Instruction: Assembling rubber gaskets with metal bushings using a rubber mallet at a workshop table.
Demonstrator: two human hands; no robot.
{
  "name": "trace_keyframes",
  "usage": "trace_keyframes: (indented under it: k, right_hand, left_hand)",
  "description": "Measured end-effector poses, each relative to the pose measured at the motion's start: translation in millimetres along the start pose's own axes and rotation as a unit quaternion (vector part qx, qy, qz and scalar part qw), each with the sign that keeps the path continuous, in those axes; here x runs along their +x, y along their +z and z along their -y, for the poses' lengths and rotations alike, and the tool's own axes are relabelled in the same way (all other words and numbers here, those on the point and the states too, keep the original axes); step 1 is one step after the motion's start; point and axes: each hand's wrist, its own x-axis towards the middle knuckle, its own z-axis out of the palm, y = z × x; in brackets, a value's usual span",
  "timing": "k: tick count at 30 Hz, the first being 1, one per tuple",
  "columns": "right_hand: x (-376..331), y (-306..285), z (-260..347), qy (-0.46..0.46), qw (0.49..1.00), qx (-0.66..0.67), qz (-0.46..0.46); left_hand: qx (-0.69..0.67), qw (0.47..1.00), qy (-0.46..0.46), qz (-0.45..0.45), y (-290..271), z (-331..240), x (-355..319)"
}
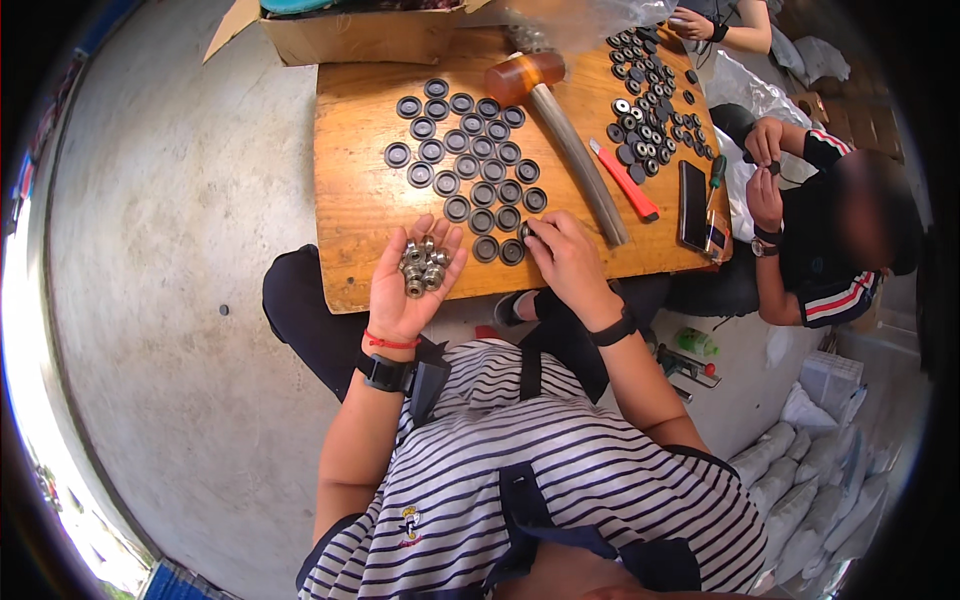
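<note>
My left hand [403, 290] is palm up just off the table's near edge, fingers spread and slightly cupped. A small pile of shiny round metal bearings [424, 265] rests in it. My right hand [565, 255] reaches over the table with thumb and fingertips pinched together at the near right end of a group of black round discs [482, 147]. What sits between those fingertips is mostly covered, though a dark rim shows. The discs lie flat, close together, each with a raised ring and a recessed centre.
On the wooden table [350, 150] lie a wooden-handled mallet [578, 160], a red cutter knife [625, 180], a phone [692, 205], a green-handled screwdriver [718, 172] and more discs [640, 125]. A cardboard box [350, 38] stands far left. A co-worker's hands [766, 165] hold a small dark piece at right; another person's hand shows beyond.
</note>
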Motion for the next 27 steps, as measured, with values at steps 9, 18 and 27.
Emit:
trace_keyframes:
  k: [9,18,27]
  right_hand:
    - [-37,-22,-24,0.141,0.990,-0.016,0.021]
    - [-14,9,23,0.038,0.997,0.063,0.000]
    - [-8,8,24,0.051,0.997,0.024,0.044]
  left_hand:
    - [-0.010,1.000,0.011,-0.018,-3,0,-13]
    - [-0.005,0.999,0.012,-0.032,-5,0,-10]
    - [0.001,1.000,0.012,-0.021,-4,1,-11]
